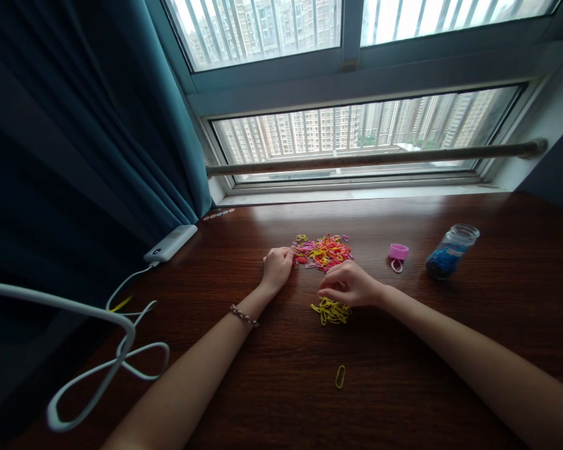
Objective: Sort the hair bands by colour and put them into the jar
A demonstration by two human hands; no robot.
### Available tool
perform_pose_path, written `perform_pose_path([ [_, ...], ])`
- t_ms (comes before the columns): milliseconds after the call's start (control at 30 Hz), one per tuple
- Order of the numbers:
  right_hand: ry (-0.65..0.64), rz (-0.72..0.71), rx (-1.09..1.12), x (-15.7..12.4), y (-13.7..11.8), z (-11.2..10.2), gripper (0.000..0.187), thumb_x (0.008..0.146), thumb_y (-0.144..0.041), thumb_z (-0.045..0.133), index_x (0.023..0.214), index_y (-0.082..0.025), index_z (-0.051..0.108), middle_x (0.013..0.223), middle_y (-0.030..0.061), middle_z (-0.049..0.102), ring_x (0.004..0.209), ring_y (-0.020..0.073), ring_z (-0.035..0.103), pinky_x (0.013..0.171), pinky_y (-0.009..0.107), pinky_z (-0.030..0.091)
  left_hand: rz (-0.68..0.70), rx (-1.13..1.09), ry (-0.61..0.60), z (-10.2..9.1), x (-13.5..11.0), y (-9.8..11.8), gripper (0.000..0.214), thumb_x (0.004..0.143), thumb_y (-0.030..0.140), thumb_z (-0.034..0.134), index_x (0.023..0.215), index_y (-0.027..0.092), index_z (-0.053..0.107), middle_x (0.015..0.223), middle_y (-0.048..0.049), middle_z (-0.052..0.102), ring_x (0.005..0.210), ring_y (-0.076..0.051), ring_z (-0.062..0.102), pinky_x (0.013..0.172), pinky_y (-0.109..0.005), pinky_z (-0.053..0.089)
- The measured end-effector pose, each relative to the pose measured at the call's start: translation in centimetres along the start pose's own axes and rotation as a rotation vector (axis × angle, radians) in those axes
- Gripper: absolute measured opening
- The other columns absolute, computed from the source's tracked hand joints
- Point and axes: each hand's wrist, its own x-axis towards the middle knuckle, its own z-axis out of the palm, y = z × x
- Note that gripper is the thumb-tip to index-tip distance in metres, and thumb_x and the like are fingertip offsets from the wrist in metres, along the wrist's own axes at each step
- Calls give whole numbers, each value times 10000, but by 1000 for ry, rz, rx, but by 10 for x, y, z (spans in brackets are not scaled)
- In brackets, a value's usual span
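Note:
A mixed heap of small pink, red, orange and yellow loops (326, 251), like paper clips or rubber bands, lies on the dark wooden tabletop. At its left edge rests my left hand (278, 267), closed, with its fingertips against the heap; anything in them is hidden. My right hand (351, 284) hovers just over a smaller pile of yellow loops (332, 311), between the two piles. Its thumb and fingers are bent together in a pinch, and I cannot make out what they hold. Closer to me lies a single yellow loop (340, 377).
To the right stand a pink cap with a ring (398, 251) and a tilted-looking glass jar (450, 250) with blue contents. A white power bank (171, 244) with a white cable (122, 325) is on the left by the blue curtain (169, 144). A window lies behind the tabletop (263, 387).

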Motion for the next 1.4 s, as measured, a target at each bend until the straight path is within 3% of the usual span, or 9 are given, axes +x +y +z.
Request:
perform_pose_path([
  [100, 98, 62, -104, 0, 4, 1, 265, 841, -286, 458, 707, -179, 659, 602, 20, 589, 562, 119, 506, 575, 233, 396, 17, -1, -4, 0, -1, 1, 402, 858, 357, 370, 681, 187, 689, 844, -57, 690, 794, -178, 594, 709, -265, 413],
  [233, 283, 138, -237, 0, 22, 5, 204, 836, -205, 460, 921, -191, 644, 820, 67, 645, 827, 192, 521, 774, 325, 415, 31, 34, -11, -2, -2, 3, 395, 855, 381, 376, 709, 184, 686, 758, -58, 681, 773, -184, 590, 703, -276, 409],
  [400, 229, 186, -304, -3, 36, 13, 254, 821, -176, 480, 1033, -214, 616, 931, 81, 624, 918, 224, 463, 820, 381, 411, 78, 67, 4, -2, -4, 6, 348, 849, 341, 404, 691, 185, 672, 822, -61, 680, 833, -190, 582, 757, -292, 409],
  [533, 209, 180, -285, -3, 40, 15, 230, 831, -154, 463, 944, -219, 651, 934, 74, 622, 924, 219, 458, 832, 384, 404, 99, 56, 1, 0, -4, 6, 308, 841, 298, 427, 685, 188, 669, 843, -58, 677, 862, -192, 575, 792, -310, 417],
  [767, 390, 248, -132, -1, 47, 11, 222, 794, -115, 488, 877, -206, 673, 873, 64, 663, 865, 204, 528, 787, 364, 426, 123, 13, 54, 1, -3, 3, 115, 751, 177, 548, 774, 184, 659, 845, -53, 664, 849, -198, 574, 797, -326, 437],
  [967, 520, 419, 13, 0, 44, 5, 114, 740, -231, 570, 762, -205, 679, 753, 26, 672, 704, 165, 581, 655, 284, 443, 67, -38, 99, -3, -5, 7, 78, 728, 157, 561, 752, 176, 633, 807, -45, 654, 812, -194, 592, 774, -323, 447],
  [1167, 592, 504, 196, 0, 46, 2, 177, 683, -336, 614, 707, -161, 632, 670, 29, 653, 597, 144, 583, 554, 251, 447, 83, -188, 96, -4, -7, 13, 121, 756, 187, 553, 876, 183, 570, 831, -33, 648, 810, -169, 608, 772, -300, 462],
  [1300, 636, 529, 249, 0, 48, 3, 208, 677, -358, 625, 736, -160, 600, 699, 42, 656, 633, 162, 605, 586, 277, 480, 150, -276, 35, -5, -13, 24, 130, 773, 215, 542, 894, 181, 577, 860, -48, 645, 813, -166, 610, 776, -294, 466],
  [1400, 671, 542, 285, -1, 48, 3, 201, 678, -351, 629, 743, -165, 590, 716, 46, 662, 660, 173, 623, 608, 290, 498, 284, -380, -96, -9, -25, 40, 127, 775, 226, 545, 884, 179, 591, 846, -52, 646, 793, -156, 612, 769, -274, 471],
])
